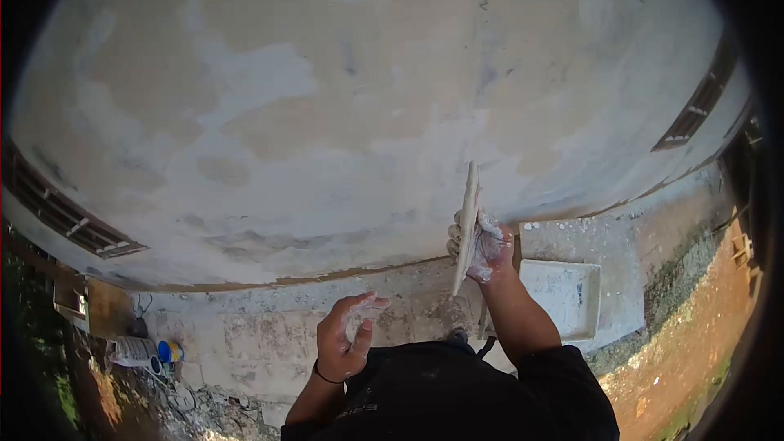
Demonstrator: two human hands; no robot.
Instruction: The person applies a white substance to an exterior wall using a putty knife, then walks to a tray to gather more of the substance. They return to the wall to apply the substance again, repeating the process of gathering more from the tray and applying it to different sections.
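Observation:
My right hand, smeared with white plaster, is closed round the handle of a plastering trowel. The trowel is seen nearly edge-on, upright, its long blade coated in whitish plaster and overlapping the wall in this view. My left hand is held low in front of my body, holding nothing, with its fingers loosely bent and the thumb apart. White plaster coats its palm and fingers too, and a dark band circles the wrist. Ahead stands a wall with patchy beige and white plaster and some dark marks.
A white rectangular tray with plaster residue lies to my right. Barred windows show at both wall ends. A blue and yellow bucket stands at far left near rubble. The paved strip along the wall is stained.

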